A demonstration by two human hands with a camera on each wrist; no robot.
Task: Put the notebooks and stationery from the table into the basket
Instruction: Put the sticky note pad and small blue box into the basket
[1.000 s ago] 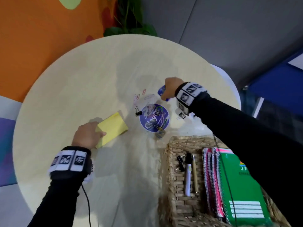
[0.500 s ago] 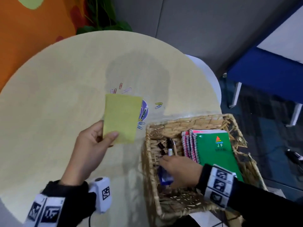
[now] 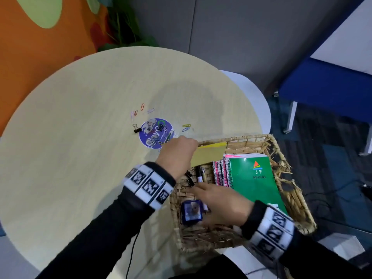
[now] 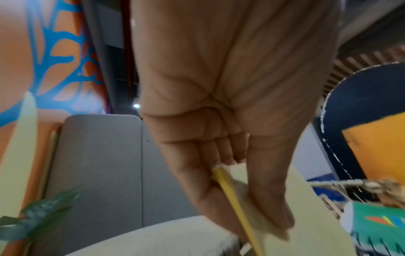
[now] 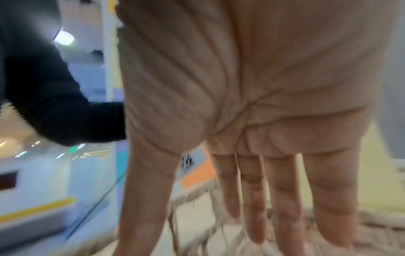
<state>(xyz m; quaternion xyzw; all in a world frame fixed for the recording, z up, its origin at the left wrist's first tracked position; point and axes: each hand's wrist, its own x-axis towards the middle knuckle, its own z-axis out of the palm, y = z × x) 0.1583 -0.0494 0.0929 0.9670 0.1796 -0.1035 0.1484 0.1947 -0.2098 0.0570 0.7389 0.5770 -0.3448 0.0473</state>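
Note:
My left hand (image 3: 179,152) pinches a yellow sticky-note pad (image 3: 209,154) between thumb and fingers (image 4: 271,204), holding it over the far left corner of the wicker basket (image 3: 291,190). My right hand (image 3: 221,200) hovers inside the basket with fingers (image 5: 282,199) straight and spread, holding nothing. A small blue box (image 3: 191,211) lies on the basket floor beside it. In the basket are a green spiral notebook (image 3: 255,180), pink spiral notebooks (image 3: 220,172), pens (image 3: 200,174) and a black binder clip (image 3: 189,176).
On the round table (image 3: 70,148) lie a purple round sticker (image 3: 156,132), several coloured paper clips (image 3: 186,127) and a black binder clip (image 3: 136,128). A plant (image 3: 122,25) stands behind. The basket sits past the table's right edge, near a blue bench (image 3: 326,91).
My left hand lifted the yellow pad off the table and carried it right to the basket. My right hand brought the blue box into the basket and let go of it.

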